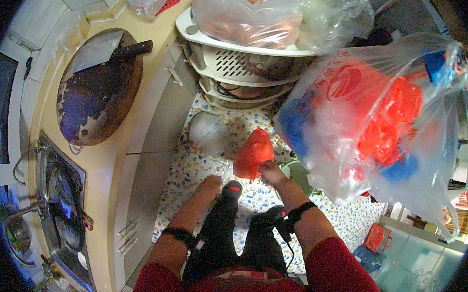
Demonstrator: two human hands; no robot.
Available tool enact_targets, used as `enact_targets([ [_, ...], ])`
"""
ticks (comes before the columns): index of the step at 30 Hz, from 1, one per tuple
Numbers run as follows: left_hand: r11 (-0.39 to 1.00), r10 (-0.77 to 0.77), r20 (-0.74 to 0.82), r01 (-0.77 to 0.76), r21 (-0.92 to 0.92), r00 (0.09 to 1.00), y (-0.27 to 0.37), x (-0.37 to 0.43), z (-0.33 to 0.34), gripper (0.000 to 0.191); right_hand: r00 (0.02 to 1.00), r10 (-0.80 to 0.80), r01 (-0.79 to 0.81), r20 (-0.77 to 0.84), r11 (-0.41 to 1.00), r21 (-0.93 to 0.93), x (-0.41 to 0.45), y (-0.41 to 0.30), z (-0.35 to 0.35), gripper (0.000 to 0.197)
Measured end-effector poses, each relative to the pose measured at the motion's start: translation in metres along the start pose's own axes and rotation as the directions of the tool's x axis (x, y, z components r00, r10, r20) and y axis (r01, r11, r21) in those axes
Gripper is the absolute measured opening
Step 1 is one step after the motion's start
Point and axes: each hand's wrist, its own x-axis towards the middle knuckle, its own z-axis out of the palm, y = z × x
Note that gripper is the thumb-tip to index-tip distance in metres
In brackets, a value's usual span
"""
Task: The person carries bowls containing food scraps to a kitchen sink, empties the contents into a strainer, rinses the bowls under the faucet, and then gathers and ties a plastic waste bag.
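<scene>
Low in front of my body, my right hand (270,173) grips the lower right side of a red plastic bag (254,153) that looks bunched and filled; its contents are hidden. My left hand (211,184) hangs to the left of that bag, blurred, touching nothing that I can make out; its fingers are not clear. Beyond the hands, a clear plastic bag (208,133) lies on the patterned floor (195,176). A pale green bin (297,177) stands just right of my right hand, partly behind my forearm.
A white tiered rack (231,66) stands ahead, with stuffed plastic bags (246,25) on top. A large clear bag (341,125) holding red and blue bags hangs at right. On the left counter (106,169) are a cleaver (102,51) on a round chopping board (99,100) and a sink (74,273).
</scene>
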Motion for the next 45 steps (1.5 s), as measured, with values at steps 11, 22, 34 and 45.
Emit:
enact_targets([
  [11,0.358,-0.789,0.131,0.623,-0.696,0.600,0.028,-0.228,-0.108,0.047,0.967,-0.243,0.179,-0.074,0.859,-0.480,0.069,0.040,0.049,0.032],
  [22,0.647,-0.611,0.081,0.556,-0.522,0.787,0.053,-0.161,-0.101,0.045,0.844,-0.158,0.334,0.512,0.902,-0.272,-0.106,0.008,-0.007,0.040],
  [34,0.955,-0.081,0.071,0.097,-0.281,0.994,0.332,-0.107,-0.133,0.037,0.109,-0.685,0.424,-0.721,0.688,-0.589,-0.250,-0.200,-0.201,0.044],
  [45,0.895,0.424,0.271,-0.353,-0.274,0.864,0.459,-0.100,-0.096,0.031,0.051,-0.727,0.344,-0.685,0.656,-0.671,-0.290,-0.201,-0.225,0.039],
])
